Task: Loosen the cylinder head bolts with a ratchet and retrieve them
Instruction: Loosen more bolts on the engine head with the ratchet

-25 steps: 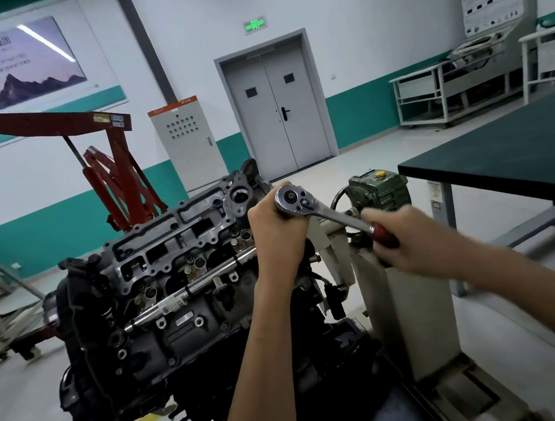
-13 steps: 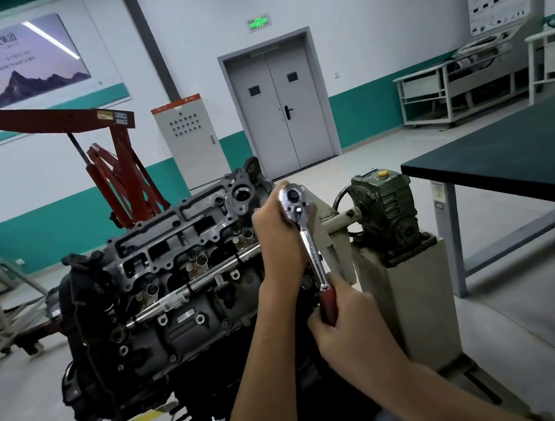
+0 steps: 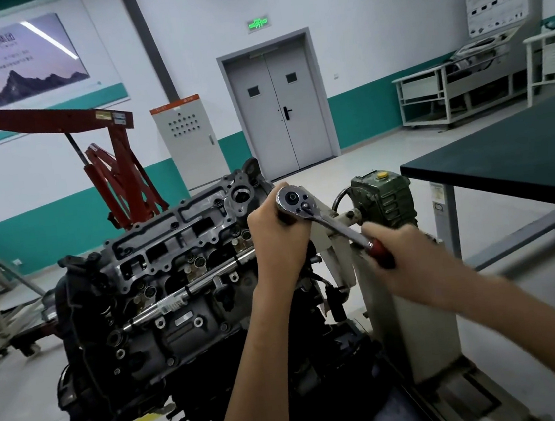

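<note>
At the head of the ratchet (image 3: 307, 208): the left hand (image 3: 277, 234) has its fingers curled tight round the part just beneath the chrome head, with the thumb side pressed up against it.
Handle: it slants down and to the right, running from the left fingers to the right fingers.
Grip: the right hand (image 3: 410, 264), blurred, has its fingers wrapped round the red grip (image 3: 379, 252) at the handle's low end.
Task thing: the bolt under the ratchet head is hidden behind the left fingers, so I cannot tell how far out it stands.
Left of the left fingers: the cylinder head (image 3: 176, 242) is tilted with its open face toward the camera. It sits on the dark engine block (image 3: 167, 344), and its right end meets those fingers.
Beyond the right fingers: a green gearbox (image 3: 385, 198) stands just past the handle.
Right of the right fingers: a dark table (image 3: 506, 163) stands well apart from them.
Far left of the left fingers: a red crane (image 3: 119, 173) stands behind the engine.
</note>
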